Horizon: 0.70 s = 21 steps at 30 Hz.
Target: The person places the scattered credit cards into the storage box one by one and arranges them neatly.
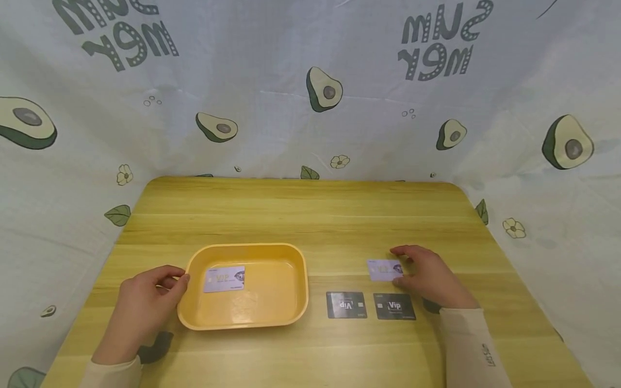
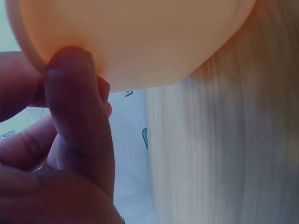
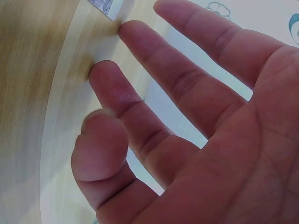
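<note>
My left hand [image 1: 147, 310] pinches the left rim of a yellow plastic tray [image 1: 242, 326]; in the left wrist view the thumb [image 2: 77, 102] lies against the tray's outer wall. A pale purple VIP card [image 1: 218, 285] lies flat inside the tray, toward its left side. Right of the tray, a second purple VIP card [image 1: 380, 274] lies on the table. My right hand [image 1: 432, 275] is at that card's right end, thumb and fingers spread apart around it. In the right wrist view the fingers [image 3: 154, 60] are loosely extended, with only a card corner [image 3: 103, 7] showing beyond them.
Two dark grey Vip cards, a left one [image 1: 339, 312] and a right one [image 1: 402, 313], lie side by side in front of the purple card. The wooden table [image 1: 310, 210] ends against a white avocado-print cloth [image 1: 271, 145] behind and at the sides.
</note>
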Each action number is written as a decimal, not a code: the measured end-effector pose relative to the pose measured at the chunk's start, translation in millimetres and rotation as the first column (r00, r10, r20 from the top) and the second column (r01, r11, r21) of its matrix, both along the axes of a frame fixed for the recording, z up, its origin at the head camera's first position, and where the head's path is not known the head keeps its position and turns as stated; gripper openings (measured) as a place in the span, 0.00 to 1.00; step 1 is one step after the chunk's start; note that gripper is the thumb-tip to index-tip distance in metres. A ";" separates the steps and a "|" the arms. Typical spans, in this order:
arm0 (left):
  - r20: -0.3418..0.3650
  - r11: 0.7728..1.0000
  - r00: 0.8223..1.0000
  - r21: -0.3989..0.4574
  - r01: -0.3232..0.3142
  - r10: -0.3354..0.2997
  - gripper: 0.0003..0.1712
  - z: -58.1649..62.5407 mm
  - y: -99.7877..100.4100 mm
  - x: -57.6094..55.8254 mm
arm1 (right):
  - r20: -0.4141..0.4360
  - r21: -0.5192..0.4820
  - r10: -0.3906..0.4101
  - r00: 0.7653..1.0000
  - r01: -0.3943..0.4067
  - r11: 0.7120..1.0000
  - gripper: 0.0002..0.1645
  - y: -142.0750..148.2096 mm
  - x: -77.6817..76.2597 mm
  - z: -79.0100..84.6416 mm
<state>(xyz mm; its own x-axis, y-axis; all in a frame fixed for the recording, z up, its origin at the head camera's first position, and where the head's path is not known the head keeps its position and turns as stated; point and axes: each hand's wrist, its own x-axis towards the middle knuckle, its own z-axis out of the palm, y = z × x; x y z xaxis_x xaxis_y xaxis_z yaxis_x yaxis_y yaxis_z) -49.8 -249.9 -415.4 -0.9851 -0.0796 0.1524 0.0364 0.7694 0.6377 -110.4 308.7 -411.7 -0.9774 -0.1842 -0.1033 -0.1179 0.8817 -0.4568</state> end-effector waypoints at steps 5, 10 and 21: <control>-0.006 1.000 1.000 0.004 0.000 0.000 0.10 0.0 -0.1 0.4 | -0.031 0.003 0.027 0.999 -0.027 1.000 0.39 0.5 0.0 -0.4; -0.001 1.000 1.000 0.012 0.002 -0.002 0.12 0.2 0.5 1.0 | -0.036 0.010 0.039 0.999 -0.038 0.999 0.38 -1.3 -0.3 0.0; -0.001 1.000 1.000 0.004 -0.007 0.007 0.11 -1.6 -0.3 -0.2 | -0.031 0.028 0.053 0.998 -0.052 0.998 0.36 -0.3 -2.6 -4.9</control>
<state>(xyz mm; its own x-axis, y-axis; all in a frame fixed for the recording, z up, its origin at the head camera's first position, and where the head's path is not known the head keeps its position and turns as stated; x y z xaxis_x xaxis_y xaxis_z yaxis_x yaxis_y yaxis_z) -50.0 -250.2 -417.0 -0.9843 -0.0871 0.1533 0.0318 0.7674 0.6404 -113.0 308.4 -416.6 -0.9693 -0.2331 -0.0780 -0.1786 0.8861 -0.4276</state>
